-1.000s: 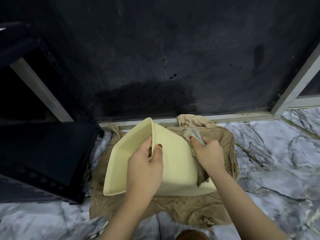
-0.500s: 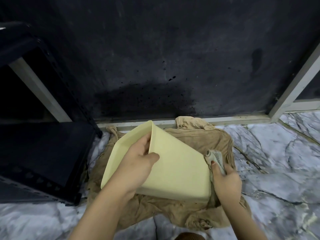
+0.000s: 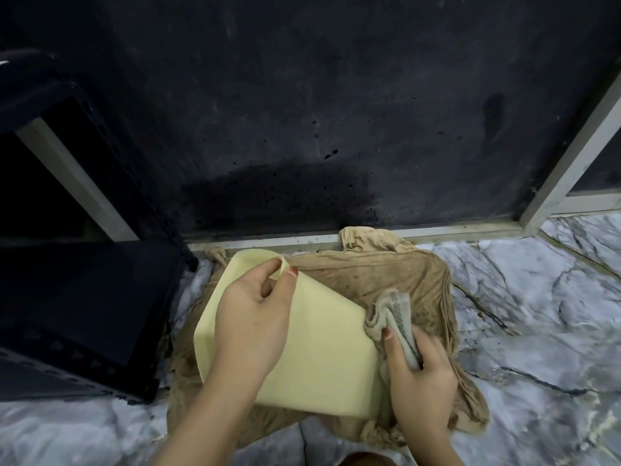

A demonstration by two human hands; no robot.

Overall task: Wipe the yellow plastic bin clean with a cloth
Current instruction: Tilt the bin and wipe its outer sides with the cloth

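The yellow plastic bin (image 3: 322, 358) lies tipped over on a brown rag (image 3: 386, 280) spread on the floor, its flat outer side facing up. My left hand (image 3: 252, 317) grips the bin's far top corner, thumb and fingers pinching the rim. My right hand (image 3: 420, 375) holds a bunched grey cloth (image 3: 393, 314) against the bin's right edge. The inside of the bin is hidden.
A dark wall (image 3: 302, 112) rises just behind, with a pale metal frame (image 3: 369, 235) along its base and right side. A black crate (image 3: 77, 314) stands close on the left. Marble floor (image 3: 537, 314) extends to the right and front.
The bin has turned further over, so its opening no longer shows. My left hand moved up to the far corner. My right hand with the cloth slid from the bin's top face to its right edge.
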